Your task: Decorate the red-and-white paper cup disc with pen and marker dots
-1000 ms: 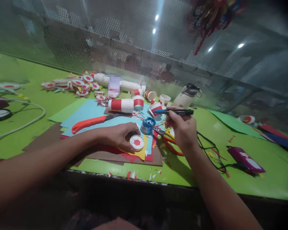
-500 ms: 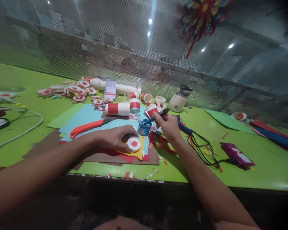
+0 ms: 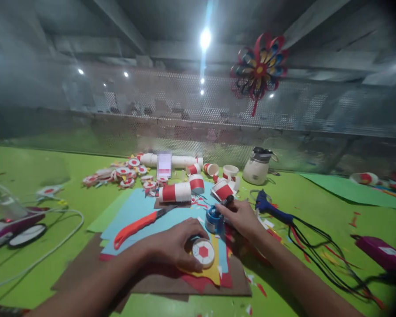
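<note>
My left hand [image 3: 176,244] grips a short round white disc [image 3: 203,253], its face turned towards me with a red hexagon in the middle and bluish marks at its edge. The disc is held just above a yellow sheet [image 3: 211,275]. My right hand [image 3: 244,216] is closed round a black-and-blue marker pen [image 3: 229,201], which slants down to the mouth of a small blue jar [image 3: 212,225]. The pen's tip is hidden there. Behind my left hand, an orange-handled cutter [image 3: 135,230] lies on light blue paper [image 3: 135,202].
Stacked red-and-white paper cups [image 3: 174,192], several loose cups and a heap of small red-and-white wheels [image 3: 122,171] lie behind. A white jug [image 3: 256,169] stands at back right. A blue glue gun [image 3: 273,207] and its black cables lie right; a white cable crosses the left.
The camera view has tilted up and shifted, so the table sits lower in the picture. The disc remains in my left hand; the pen is still at the jar, now held more upright.
</note>
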`<state>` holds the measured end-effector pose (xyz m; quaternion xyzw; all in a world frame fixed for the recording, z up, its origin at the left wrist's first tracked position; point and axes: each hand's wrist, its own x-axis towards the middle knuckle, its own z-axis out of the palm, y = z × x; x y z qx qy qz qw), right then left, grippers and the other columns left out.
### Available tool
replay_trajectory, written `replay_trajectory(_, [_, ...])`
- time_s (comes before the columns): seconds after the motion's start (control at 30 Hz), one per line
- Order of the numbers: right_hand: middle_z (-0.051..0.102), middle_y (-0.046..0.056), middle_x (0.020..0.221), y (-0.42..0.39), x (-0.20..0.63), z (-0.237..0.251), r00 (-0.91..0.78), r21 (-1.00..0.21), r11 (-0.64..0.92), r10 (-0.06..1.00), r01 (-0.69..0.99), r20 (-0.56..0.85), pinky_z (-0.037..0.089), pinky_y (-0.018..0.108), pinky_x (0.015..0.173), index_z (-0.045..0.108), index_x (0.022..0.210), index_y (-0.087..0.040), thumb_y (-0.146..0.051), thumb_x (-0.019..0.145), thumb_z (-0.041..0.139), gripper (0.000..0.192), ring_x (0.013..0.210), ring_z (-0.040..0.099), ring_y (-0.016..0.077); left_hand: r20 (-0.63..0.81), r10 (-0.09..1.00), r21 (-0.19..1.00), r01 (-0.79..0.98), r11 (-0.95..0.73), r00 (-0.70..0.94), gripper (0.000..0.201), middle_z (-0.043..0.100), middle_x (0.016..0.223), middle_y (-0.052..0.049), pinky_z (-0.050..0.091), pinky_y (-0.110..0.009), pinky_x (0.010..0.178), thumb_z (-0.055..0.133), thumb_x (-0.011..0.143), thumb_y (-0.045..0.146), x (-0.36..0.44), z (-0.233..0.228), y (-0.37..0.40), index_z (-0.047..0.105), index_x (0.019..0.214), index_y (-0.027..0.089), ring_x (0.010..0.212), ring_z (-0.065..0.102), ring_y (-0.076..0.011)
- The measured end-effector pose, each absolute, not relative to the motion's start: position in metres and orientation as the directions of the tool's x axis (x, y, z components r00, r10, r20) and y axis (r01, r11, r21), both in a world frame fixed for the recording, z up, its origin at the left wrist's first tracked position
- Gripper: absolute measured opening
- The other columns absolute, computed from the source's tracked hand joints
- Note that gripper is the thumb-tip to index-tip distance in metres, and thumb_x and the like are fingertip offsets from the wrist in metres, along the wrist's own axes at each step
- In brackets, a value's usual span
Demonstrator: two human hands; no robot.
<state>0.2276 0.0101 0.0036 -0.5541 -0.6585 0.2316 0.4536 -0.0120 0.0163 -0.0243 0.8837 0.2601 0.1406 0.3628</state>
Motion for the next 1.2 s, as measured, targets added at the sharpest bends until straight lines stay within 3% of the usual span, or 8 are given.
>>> replay_trajectory(0.37, [0.055,0.000,0.059,0.010,0.228,-0.002,0.007,-0.788,0.307,0.930,0.534,0.367,0.039,0.028,0.054,0.052,0.057,-0.021,-0.054,0.074,0.065,0.039,0.058,0.047,0.0150,0.078,0.576,0.710,0.360,-0.605,0.814,0.060,0.059,0.118,-0.006,0.048,-0.042,0.102,0.087,0.063,0.046,-0.011,-0.027,0.018,0.066,0.114,0.023,0.110,0.056,-0.0274])
replay_trajectory(0.5, [0.060,0.003,0.067,0.011,0.229,-0.002,0.003,-0.779,0.325,0.922,0.536,0.386,0.042,0.029,0.058,0.058,0.061,-0.019,-0.054,0.078,0.063,0.039,0.064,0.052,0.0166,0.083,0.572,0.710,0.355,-0.609,0.816,0.058,0.059,0.118,-0.005,0.048,-0.041,0.102,0.087,0.063,0.045,-0.011,-0.026,0.018,0.066,0.112,0.024,0.109,0.056,-0.0267])
replay_trajectory(0.87, [0.055,0.000,0.055,0.006,0.225,0.004,-0.004,-0.762,0.330,0.919,0.557,0.395,0.036,0.028,0.052,0.055,0.053,-0.020,-0.055,0.077,0.068,0.045,0.056,0.046,0.0145,0.081,0.559,0.689,0.359,-0.630,0.826,0.061,0.059,0.117,-0.007,0.049,-0.041,0.099,0.087,0.062,0.047,-0.011,-0.028,0.020,0.065,0.114,0.022,0.109,0.056,-0.0278])
replay_trajectory(0.97, [0.058,0.001,0.056,0.006,0.228,0.005,0.025,-0.776,0.309,0.922,0.550,0.386,0.037,0.028,0.053,0.059,0.054,-0.019,-0.057,0.075,0.071,0.046,0.057,0.048,0.0155,0.085,0.555,0.689,0.353,-0.632,0.827,0.059,0.059,0.118,-0.008,0.049,-0.040,0.098,0.085,0.066,0.047,-0.011,-0.024,0.018,0.064,0.114,0.021,0.109,0.057,-0.0279])
replay_trajectory(1.1, [0.066,0.004,0.066,0.002,0.238,0.016,0.097,-0.808,0.288,0.917,0.514,0.388,0.044,0.032,0.061,0.070,0.070,-0.016,-0.063,0.079,0.066,0.048,0.064,0.056,0.0185,0.076,0.525,0.675,0.343,-0.653,0.848,0.058,0.059,0.120,-0.009,0.049,-0.040,0.099,0.082,0.071,0.048,-0.012,-0.020,0.017,0.063,0.118,0.021,0.110,0.057,-0.0276])
replay_trajectory(1.2, [0.061,0.001,0.059,-0.005,0.243,0.025,0.222,-0.841,0.360,0.853,0.405,0.472,0.044,0.031,0.058,0.067,0.066,-0.017,-0.064,0.075,0.074,0.048,0.059,0.054,0.0166,0.075,0.521,0.675,0.341,-0.654,0.850,0.054,0.059,0.119,-0.009,0.048,-0.041,0.099,0.080,0.073,0.047,-0.012,-0.018,0.016,0.063,0.117,0.020,0.109,0.057,-0.0270])
